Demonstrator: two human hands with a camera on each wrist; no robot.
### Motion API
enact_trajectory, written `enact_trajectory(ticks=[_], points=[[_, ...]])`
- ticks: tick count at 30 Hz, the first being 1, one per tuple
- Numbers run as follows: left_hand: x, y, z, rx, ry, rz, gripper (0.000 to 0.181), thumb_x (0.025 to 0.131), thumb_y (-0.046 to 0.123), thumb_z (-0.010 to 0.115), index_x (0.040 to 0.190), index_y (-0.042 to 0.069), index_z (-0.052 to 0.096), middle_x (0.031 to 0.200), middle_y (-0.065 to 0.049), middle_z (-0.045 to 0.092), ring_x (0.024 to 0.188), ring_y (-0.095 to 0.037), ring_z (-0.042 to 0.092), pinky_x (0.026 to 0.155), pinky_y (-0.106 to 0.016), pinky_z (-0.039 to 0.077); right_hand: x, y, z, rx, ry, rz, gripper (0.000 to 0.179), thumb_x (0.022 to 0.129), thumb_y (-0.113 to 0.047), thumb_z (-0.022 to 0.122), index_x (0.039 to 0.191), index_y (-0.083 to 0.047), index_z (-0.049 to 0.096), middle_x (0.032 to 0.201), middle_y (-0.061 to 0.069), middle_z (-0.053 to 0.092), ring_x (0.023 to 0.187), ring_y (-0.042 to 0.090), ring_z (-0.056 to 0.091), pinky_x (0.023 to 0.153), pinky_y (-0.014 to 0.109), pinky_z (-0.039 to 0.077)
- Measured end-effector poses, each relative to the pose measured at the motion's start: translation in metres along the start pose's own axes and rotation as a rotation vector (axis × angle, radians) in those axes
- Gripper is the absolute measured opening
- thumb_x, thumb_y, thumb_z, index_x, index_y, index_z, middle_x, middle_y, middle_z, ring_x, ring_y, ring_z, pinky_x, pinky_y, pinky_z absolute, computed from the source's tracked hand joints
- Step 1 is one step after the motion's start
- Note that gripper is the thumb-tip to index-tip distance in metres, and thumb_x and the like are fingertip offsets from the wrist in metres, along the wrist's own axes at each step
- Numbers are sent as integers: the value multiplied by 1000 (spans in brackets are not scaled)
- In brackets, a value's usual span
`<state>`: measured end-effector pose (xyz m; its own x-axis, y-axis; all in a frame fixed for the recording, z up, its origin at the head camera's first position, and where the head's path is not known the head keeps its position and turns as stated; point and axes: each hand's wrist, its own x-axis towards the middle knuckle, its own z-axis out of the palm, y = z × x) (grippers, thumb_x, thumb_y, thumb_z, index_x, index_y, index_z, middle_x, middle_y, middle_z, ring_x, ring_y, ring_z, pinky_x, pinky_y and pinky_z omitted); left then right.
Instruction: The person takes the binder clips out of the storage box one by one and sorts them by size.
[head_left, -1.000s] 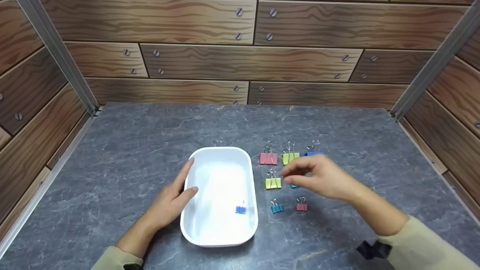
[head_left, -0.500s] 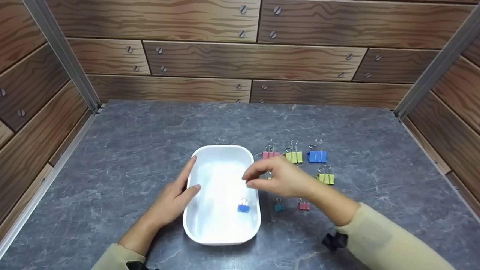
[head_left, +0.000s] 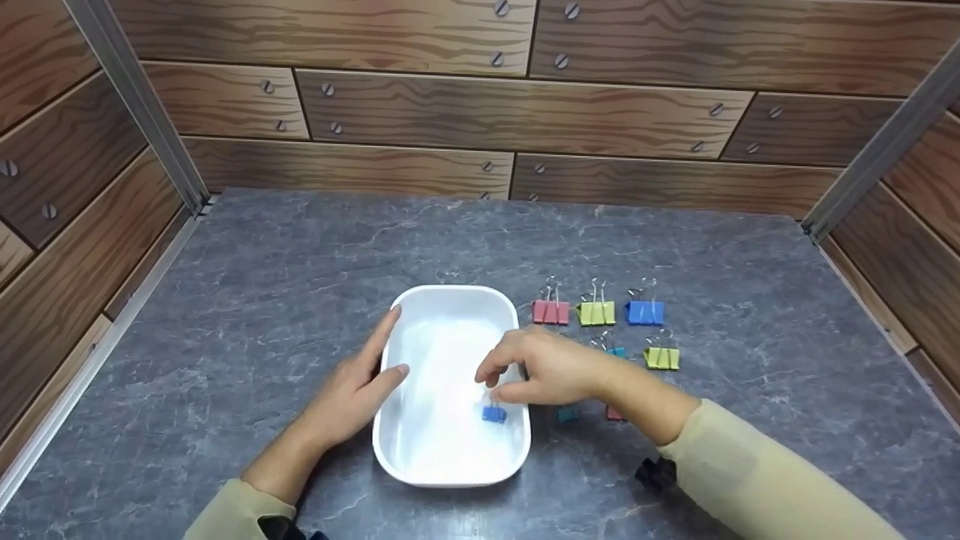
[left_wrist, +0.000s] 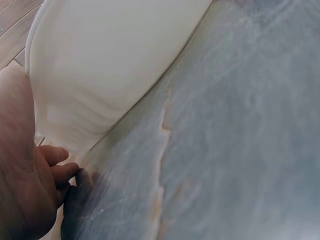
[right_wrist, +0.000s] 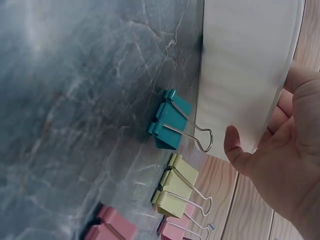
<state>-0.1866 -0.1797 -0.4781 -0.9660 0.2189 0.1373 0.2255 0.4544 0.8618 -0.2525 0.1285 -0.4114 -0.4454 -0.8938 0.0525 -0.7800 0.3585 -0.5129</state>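
Note:
My left hand grips the left wall of a white rectangular tray, thumb over the rim and fingers along the outside. A small blue binder clip lies inside the tray, near its right wall. My right hand reaches over the right rim, its bent fingertips close above that clip's wire handles, with a gap showing between thumb and forefinger. In the right wrist view, the right hand hangs over the tray wall, and a teal binder clip stands just outside it.
Right of the tray stand large pink, yellow and blue binder clips in a row. Nearer are a yellow clip and smaller ones partly hidden by my right arm. Wood-patterned panels enclose the grey marbled table.
My right hand has moved left from above the clips on the table, over the rim and down into the tray. The left hand keeps its grip; the view has tilted slightly.

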Motion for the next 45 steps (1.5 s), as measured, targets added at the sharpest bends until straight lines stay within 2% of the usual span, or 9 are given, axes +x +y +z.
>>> enact_trajectory(ticks=[6, 9, 11, 17, 23, 28, 32, 39, 45], points=[[1, 1, 1, -12, -13, 3, 74, 108, 28, 58, 171, 36, 20, 168, -6, 37, 145, -24, 47, 108, -47, 49, 3, -1, 2, -76, -42, -2, 27, 93, -25, 75, 116, -13, 81, 101, -6, 76, 99, 15, 62, 88, 35, 51], [0, 0, 1, -13, -13, 9, 74, 108, 27, 57, 172, 34, 20, 169, -8, 36, 147, -25, 45, 110, -49, 48, 5, -3, 3, -102, -67, 26, 26, 93, -28, 74, 115, -15, 81, 97, -9, 73, 98, 14, 59, 87, 33, 49], [0, 0, 1, -7, -6, 13, 74, 108, 27, 58, 172, 33, 20, 168, -8, 37, 148, -26, 44, 113, -50, 45, 6, -4, 4, -101, -83, 52, 24, 94, -29, 75, 113, -17, 81, 93, -12, 71, 98, 14, 57, 85, 33, 48], [0, 0, 0, 1, 1, 21, 75, 108, 28, 58, 172, 33, 20, 167, -10, 39, 145, -28, 48, 110, -51, 47, 7, -9, 6, -85, -96, 114, 18, 93, -28, 77, 108, -20, 81, 86, -19, 63, 96, 15, 53, 82, 31, 44], [-1, 0, -1, -3, -10, -1, 75, 108, 27, 59, 171, 37, 20, 167, -7, 40, 142, -23, 51, 105, -46, 52, 8, -11, 7, -82, -99, 149, 12, 92, -28, 77, 102, -22, 81, 83, -19, 60, 95, 11, 49, 81, 31, 43], [0, 0, -1, -3, -9, 3, 75, 108, 27, 59, 171, 36, 20, 167, -7, 39, 144, -24, 48, 108, -47, 49, 9, -13, 8, -77, -104, 177, 10, 92, -27, 78, 100, -23, 81, 82, -18, 59, 95, 11, 47, 81, 31, 43], [0, 0, 0, -1, -7, 7, 75, 108, 26, 59, 171, 37, 20, 167, -7, 39, 144, -23, 48, 109, -46, 49, 9, -14, 8, -70, -103, 186, 8, 91, -26, 78, 98, -23, 81, 81, -18, 58, 94, 11, 47, 80, 32, 42], [0, 0, 1, -36, -17, 9, 74, 109, 25, 57, 171, 38, 19, 166, -8, 41, 134, -25, 58, 93, -37, 58, 9, -13, 8, -50, -99, 178, 6, 93, -23, 76, 96, -21, 81, 81, -20, 61, 95, 11, 46, 80, 31, 43], [0, 1, 1, -14, -6, 10, 74, 108, 26, 58, 171, 35, 21, 166, -8, 41, 135, -25, 58, 97, -39, 56, 10, -13, 8, -38, -112, 188, 6, 94, -20, 76, 95, -21, 81, 84, -20, 62, 95, 12, 46, 81, 32, 42]])
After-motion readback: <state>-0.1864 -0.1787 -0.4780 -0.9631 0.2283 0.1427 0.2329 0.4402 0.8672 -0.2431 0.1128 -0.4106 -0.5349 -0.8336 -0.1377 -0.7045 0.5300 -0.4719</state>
